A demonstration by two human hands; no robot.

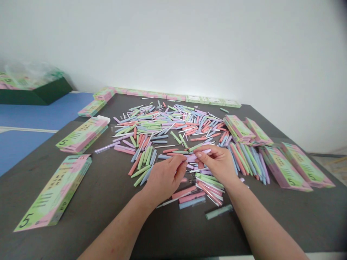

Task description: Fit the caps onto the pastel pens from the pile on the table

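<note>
Two bare forearms point(116, 231) angling in from the near edge of the dark worktop point(89, 231), wrists bent, both hands meeting just above the middle of the spread. Right hand point(217, 164) palm down, its fingers point(206, 153) clenched in a pinch on a slim lilac stick point(199, 155), pastel and pen-like. Left hand point(165, 178) turned inward, its fingers point(182, 167) curled and closed up near the stick's end; gripping or merely touching, impossible to tell. Step in hand, by the look of it: handling that one lilac piece above the loose spread, with any next move calling for a steady pinch on it. Just below the hands, a bunch of pink, green and blue sticks point(202, 191) lying roughly side by side, and a lone grey-green stick point(219, 212) a little apart toward the right. Beyond the hands, a big loose heap of pastel sticks point(159, 126) across the worktop's middle. Along the left edge, flat printed boxes marked 5 point(52, 193); more boxes point(284, 168) toward the right edge; a long row of boxes point(173, 96) along the far edge. Past the far-left corner, a dark green tray point(35, 92) on a blue surface point(27, 151).
</note>
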